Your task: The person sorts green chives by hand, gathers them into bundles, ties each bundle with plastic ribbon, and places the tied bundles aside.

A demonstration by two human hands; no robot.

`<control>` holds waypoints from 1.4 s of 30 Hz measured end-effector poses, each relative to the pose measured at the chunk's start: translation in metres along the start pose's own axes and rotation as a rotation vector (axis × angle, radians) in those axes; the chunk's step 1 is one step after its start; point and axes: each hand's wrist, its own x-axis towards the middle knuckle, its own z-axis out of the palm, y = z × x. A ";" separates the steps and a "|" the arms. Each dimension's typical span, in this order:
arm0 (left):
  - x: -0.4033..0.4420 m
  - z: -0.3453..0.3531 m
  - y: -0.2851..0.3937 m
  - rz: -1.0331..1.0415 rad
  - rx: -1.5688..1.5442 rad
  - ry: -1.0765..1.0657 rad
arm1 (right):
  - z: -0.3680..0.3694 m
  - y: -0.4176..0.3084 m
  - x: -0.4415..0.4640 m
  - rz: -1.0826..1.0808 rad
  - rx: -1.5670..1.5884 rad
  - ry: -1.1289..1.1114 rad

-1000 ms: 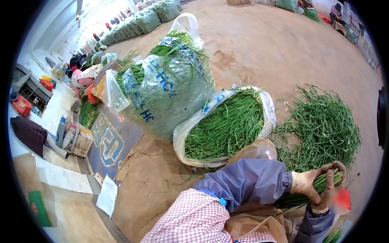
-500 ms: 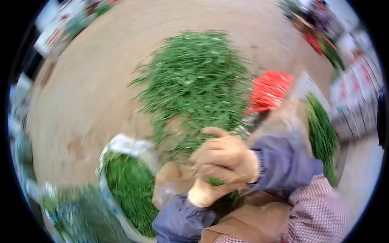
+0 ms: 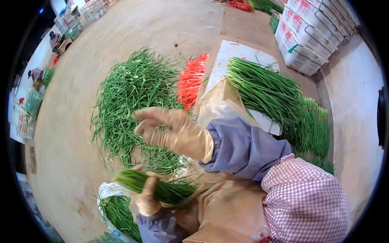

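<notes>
My left hand, in a tan glove, is wrapped around a bunch of green chives low in front of my apron. Above it, my right hand, gloved the same way, is held out with fingers stretched and apart, nothing in it. Behind that hand lies a large loose heap of green leaves on the floor. A pile of red strips sits beside the heap. To the right, a thick sheaf of chives rests on a white board.
More tied chives stand along the right wall. An open white sack of greens is at lower left. White crates are stacked at upper right. Other people sit by the far left wall.
My hands were together around greens; they have come apart, the right rising open while the left keeps the bunch lower left. My view has swung to the right.
</notes>
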 end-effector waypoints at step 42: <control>0.138 0.328 -0.084 -0.163 1.410 -1.176 | -0.319 -0.043 -0.150 0.609 -1.787 0.002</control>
